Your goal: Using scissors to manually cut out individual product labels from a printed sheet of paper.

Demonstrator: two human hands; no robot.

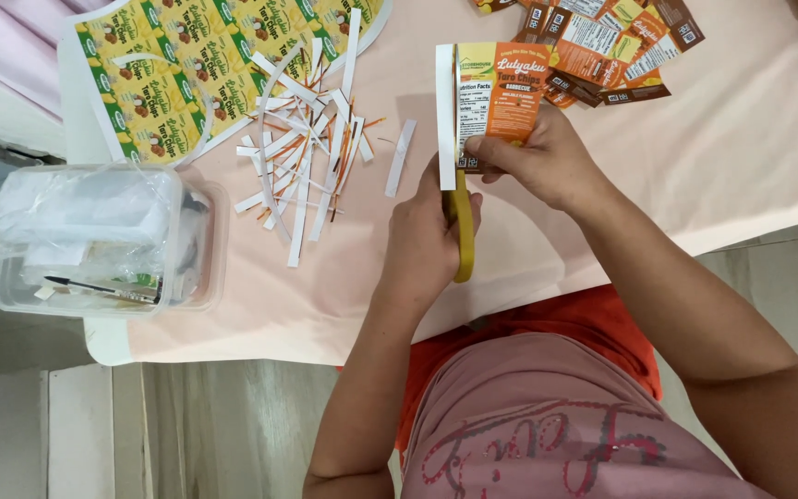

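Keep the blades running straight up the border where the white margin meets the orange printed label [496, 97], and feed the paper into the cut with small nudges rather than swinging the yellow-handled scissors [463, 231]; judging by how narrow the strip is, a wandering cut would nick the print. Your left hand [431, 242] is closed around the scissor handles, fingers curled through them, just below the label's lower edge. Your right hand [547, 162] pinches the label at its lower right corner, thumb on top and fingers tucked beneath, holding it upright over the pink tablecloth [750, 139]. The white strip at the label's left side is partly separated already. To the label's left lies a heap of trimmed paper strips [302, 148]; farther left, an uncut yellow-green label sheet [168, 83] and a clear plastic container [103, 245]. To the label's upper right sits a stack of cut orange labels [607, 46].
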